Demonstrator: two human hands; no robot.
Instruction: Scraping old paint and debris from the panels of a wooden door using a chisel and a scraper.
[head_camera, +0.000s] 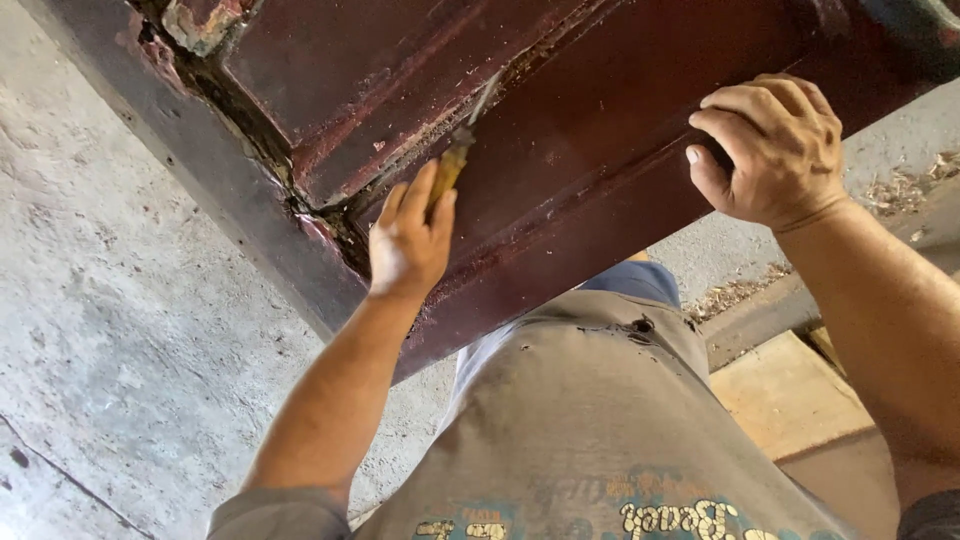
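Note:
A dark red painted wooden door panel (600, 130) lies across the top of the view, its paint worn and flaking along the grooves. My left hand (408, 240) grips a tool with a yellow-brown handle (450, 168); its thin metal blade reaches into the groove between a raised panel and the frame. My right hand (775, 150) curls over the near edge of the door and holds it. My grey shirt fills the bottom of the view.
A grey concrete floor (110, 330) spreads on the left. At the right lie pale wooden boards (790, 395) and a scatter of wood shavings (905, 185). A lump of chipped filler (200, 22) sits at the door's top left corner.

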